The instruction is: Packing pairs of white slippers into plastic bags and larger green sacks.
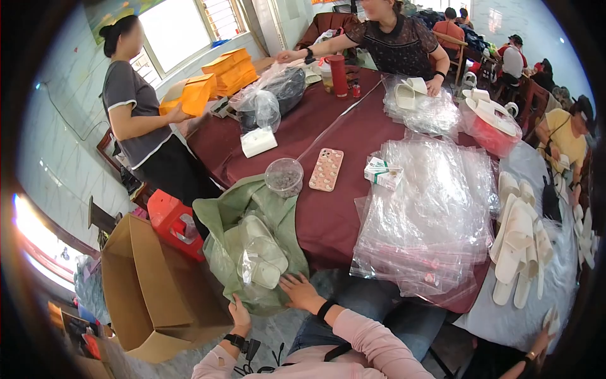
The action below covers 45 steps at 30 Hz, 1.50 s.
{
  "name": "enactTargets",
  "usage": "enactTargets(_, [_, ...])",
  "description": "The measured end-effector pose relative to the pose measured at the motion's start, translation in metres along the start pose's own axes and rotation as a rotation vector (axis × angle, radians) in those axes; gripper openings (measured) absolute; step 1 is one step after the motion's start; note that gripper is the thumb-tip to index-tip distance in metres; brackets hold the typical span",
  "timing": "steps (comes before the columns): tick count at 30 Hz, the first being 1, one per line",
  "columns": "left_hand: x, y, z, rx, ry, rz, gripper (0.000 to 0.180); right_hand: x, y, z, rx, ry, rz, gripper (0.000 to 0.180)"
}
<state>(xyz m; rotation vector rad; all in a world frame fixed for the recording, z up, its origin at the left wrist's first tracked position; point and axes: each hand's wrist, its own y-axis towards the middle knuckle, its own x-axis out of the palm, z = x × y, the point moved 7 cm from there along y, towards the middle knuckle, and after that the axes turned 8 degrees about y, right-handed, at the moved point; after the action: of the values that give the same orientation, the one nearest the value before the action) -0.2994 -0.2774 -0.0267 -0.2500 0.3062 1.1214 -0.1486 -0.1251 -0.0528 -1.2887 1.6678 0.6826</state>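
Both hands, left hand and right hand, fingers spread flat, press a light, slippery clear plastic bag of white slippers, best gripped at its edges.

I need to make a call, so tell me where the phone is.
In the head view, the phone in its pink patterned case lies flat on the maroon tablecloth, centre table, between the clear round container and the small green-and-white box.

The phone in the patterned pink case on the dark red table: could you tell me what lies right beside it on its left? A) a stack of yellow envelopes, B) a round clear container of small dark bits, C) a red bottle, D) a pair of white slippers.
B: the round clear container sits just left of the phone on the table; the other things lie farther off.
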Motion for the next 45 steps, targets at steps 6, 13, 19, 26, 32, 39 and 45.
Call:
enactTargets(6, [-0.021,0.000,0.024,-0.120,0.016,0.059,0.045,-0.013,0.002,-0.001,-0.112,-0.159,0.087,0.066])
enactTargets(13, [-0.041,-0.008,0.041,0.236,0.257,0.150,0.045,-0.077,0.001,-0.003,-0.208,-0.034,0.318,0.021])
enactTargets(19, [-0.023,-0.026,0.109,0.317,0.173,0.118,0.043,-0.113,-0.033,0.003,-0.213,0.023,0.262,0.007])
enactTargets(26, [0.057,0.019,0.148,0.509,0.777,-0.400,0.038,-0.136,-0.056,0.021,-0.171,0.016,0.470,0.007])
enactTargets(32, [0.154,0.081,0.223,0.939,0.522,-0.195,0.070,-0.112,-0.061,0.004,-0.168,-0.038,0.383,0.007])
enactTargets(39, [0.256,0.129,0.240,0.683,0.649,-0.266,0.070,-0.094,-0.071,0.000,-0.141,-0.107,0.381,0.011])
enactTargets(45, [0.305,0.135,0.239,0.729,0.507,-0.512,0.074,-0.093,-0.073,0.001,-0.105,-0.054,0.345,0.010])
